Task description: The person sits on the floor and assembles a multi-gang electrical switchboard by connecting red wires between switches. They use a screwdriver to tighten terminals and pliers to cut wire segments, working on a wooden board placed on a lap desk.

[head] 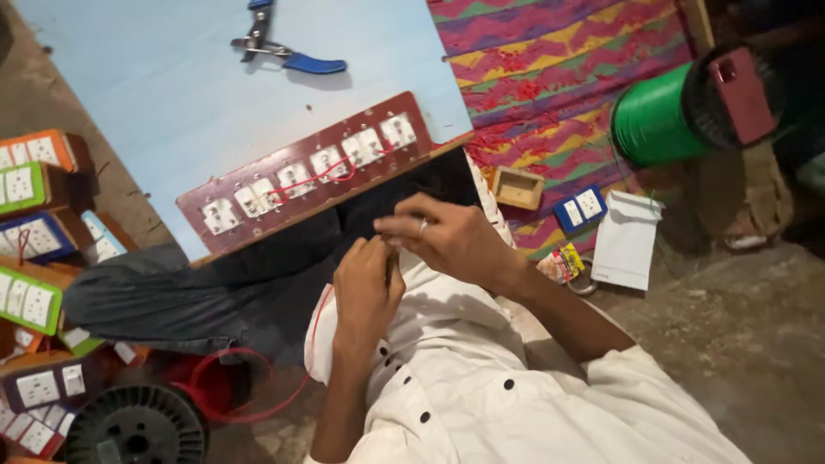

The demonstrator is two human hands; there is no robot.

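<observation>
Both hands meet over the lap — left hand (368,288) closed on a thin red wire (316,322), right hand (447,239) with fingers curled, pinching at the same spot, just below the brown switchboard (314,172)

Dim, soft-focus view, dark corners

The person's two hands are close together in front of the chest. The left hand (368,288) is curled shut, fingers pinched. The right hand (447,236) bends over it, fingers pinched too. Both arms are bent.
</observation>
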